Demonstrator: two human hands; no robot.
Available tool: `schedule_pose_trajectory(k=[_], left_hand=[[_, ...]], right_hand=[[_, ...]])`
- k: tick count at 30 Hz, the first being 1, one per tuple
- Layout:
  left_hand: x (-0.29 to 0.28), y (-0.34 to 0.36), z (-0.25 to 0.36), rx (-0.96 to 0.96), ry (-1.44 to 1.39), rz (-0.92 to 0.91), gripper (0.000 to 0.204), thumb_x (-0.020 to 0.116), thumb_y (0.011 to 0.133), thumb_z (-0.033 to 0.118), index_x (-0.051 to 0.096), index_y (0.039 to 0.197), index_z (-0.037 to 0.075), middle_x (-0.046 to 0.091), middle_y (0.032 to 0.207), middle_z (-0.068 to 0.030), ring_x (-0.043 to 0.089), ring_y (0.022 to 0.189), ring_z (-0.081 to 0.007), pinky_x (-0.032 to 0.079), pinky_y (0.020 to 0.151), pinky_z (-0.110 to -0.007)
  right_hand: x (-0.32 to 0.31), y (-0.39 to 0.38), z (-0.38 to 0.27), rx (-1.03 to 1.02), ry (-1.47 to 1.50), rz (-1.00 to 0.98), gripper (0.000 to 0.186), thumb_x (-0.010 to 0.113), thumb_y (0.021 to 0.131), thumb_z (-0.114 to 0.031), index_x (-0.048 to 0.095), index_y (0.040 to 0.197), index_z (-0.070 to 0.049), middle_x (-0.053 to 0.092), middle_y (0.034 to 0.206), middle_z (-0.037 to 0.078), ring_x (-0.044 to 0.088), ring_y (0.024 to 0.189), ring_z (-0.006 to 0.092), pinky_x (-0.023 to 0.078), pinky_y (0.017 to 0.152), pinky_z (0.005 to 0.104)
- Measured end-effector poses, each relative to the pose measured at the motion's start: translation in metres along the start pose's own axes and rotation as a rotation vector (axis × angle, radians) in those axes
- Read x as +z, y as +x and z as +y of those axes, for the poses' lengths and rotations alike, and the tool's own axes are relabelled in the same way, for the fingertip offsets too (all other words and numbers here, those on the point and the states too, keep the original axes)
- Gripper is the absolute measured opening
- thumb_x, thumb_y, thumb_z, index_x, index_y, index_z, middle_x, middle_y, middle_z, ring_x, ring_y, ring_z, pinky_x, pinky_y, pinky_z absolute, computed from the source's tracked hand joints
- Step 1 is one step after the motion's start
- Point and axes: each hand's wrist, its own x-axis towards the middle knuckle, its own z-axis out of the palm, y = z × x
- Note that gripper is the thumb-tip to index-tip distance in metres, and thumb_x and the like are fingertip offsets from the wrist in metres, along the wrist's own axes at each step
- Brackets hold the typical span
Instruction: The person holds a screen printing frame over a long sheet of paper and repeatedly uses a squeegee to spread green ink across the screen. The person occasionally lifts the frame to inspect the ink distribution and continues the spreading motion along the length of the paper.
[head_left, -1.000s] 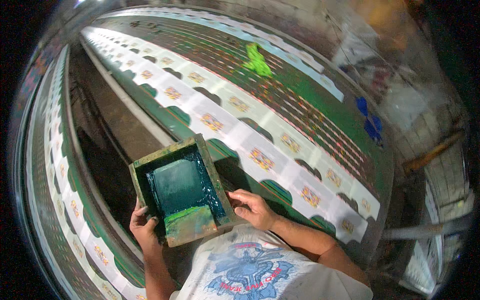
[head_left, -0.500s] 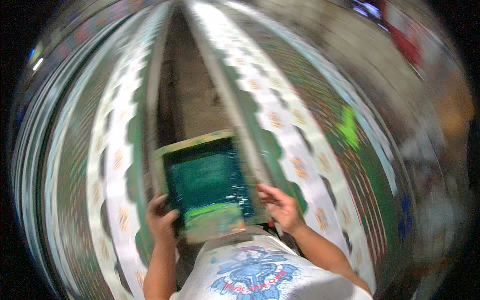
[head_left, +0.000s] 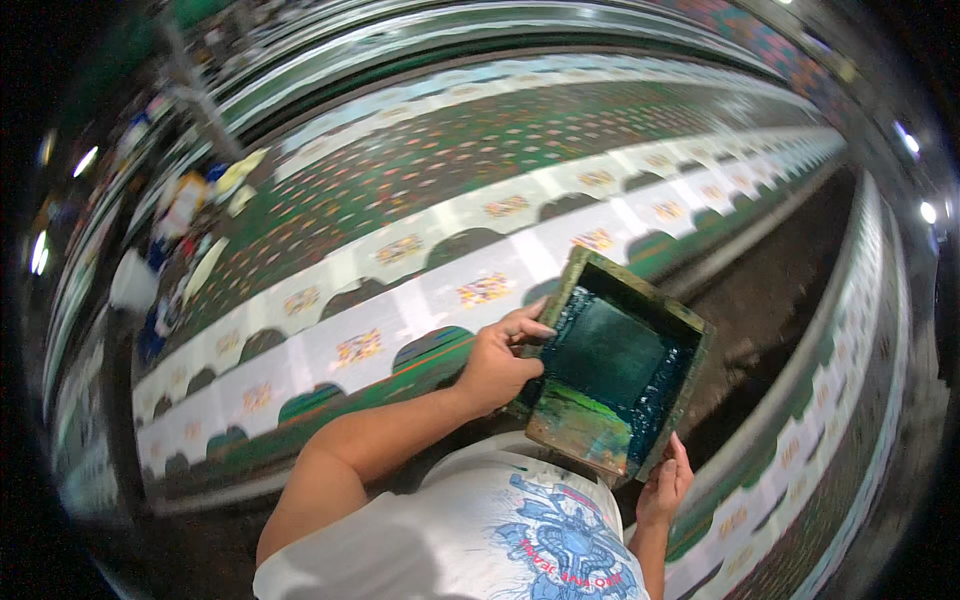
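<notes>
In front of my body I carry a screen-printing frame, a boxy wooden frame with wet dark green ink over its mesh. It is tilted, its far end toward the right. A flat board smeared with bright green lies across its near end; whether it is fixed there I cannot tell. My left hand is closed on the left side, thumb and fingers at the rim. My right hand supports the near right corner, its fingers partly hidden beneath the wood.
To my left runs a long printing table with white fabric strips bearing small multicoloured prints. Another long table stands on the right, with a narrow dark aisle between them. A post and cluttered cloths are at the far left.
My view has swung around to the left, so the left table now spreads across the picture. The frame stays in both hands and appears turned clockwise, further right in view.
</notes>
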Motion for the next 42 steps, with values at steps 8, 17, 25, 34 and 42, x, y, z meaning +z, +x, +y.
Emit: schedule_pose_trajectory(k=[8, 17, 25, 34, 42], left_hand=[[0.000, -0.034, -0.015, 0.140, 0.117, 0.382, 0.041, 0.071, 0.079, -0.016, 0.081, 0.113, 0.004, 0.049, 0.176, -0.0231, 0.059, 0.151, -0.0228, 0.051, 0.112, -0.031], [-0.035, -0.173, -0.001, 0.199, 0.362, 0.902, 0.043, 0.073, 0.081, -0.018, 0.077, 0.119, 0.000, 0.042, 0.177, -0.0315, 0.047, 0.163, -0.0329, 0.042, 0.127, -0.039], [-0.080, -0.312, 0.033, 0.160, 0.226, 1.262, 0.033, 0.072, 0.084, -0.014, 0.078, 0.115, -0.002, 0.048, 0.175, -0.0274, 0.053, 0.158, -0.0308, 0.044, 0.126, -0.041], [-0.165, -0.422, 0.053, 0.197, 0.246, 1.397, 0.033, 0.074, 0.083, -0.016, 0.077, 0.113, -0.003, 0.050, 0.173, -0.0286, 0.063, 0.147, -0.0293, 0.049, 0.121, -0.041], [-0.197, -0.499, 0.056, 0.188, 0.230, 1.572, 0.033, 0.075, 0.081, -0.016, 0.077, 0.110, 0.000, 0.055, 0.171, -0.0260, 0.065, 0.144, -0.0275, 0.048, 0.121, -0.043]], right_hand=[[0.009, 0.102, 0.000, 0.062, 0.047, -0.294, 0.063, 0.067, 0.114, -0.038, 0.062, 0.152, 0.012, 0.072, 0.132, 0.012, 0.070, 0.108, 0.0166, 0.055, 0.089, 0.0310], [0.099, 0.160, 0.053, 0.153, -0.044, -0.838, 0.060, 0.072, 0.111, -0.039, 0.068, 0.150, 0.007, 0.074, 0.127, 0.008, 0.069, 0.113, 0.0172, 0.054, 0.097, 0.0312], [0.242, 0.069, 0.023, 0.079, 0.045, -1.222, 0.066, 0.074, 0.109, -0.049, 0.072, 0.146, 0.005, 0.075, 0.135, 0.009, 0.067, 0.125, 0.0205, 0.048, 0.114, 0.0396], [0.345, -0.041, 0.017, 0.092, 0.056, -1.339, 0.062, 0.067, 0.112, -0.043, 0.068, 0.150, 0.006, 0.070, 0.122, 0.007, 0.062, 0.113, 0.0184, 0.049, 0.103, 0.0363], [0.422, -0.110, 0.008, 0.206, -0.017, -1.490, 0.072, 0.067, 0.111, -0.052, 0.066, 0.153, 0.006, 0.069, 0.117, 0.005, 0.060, 0.108, 0.0166, 0.048, 0.101, 0.0349]])
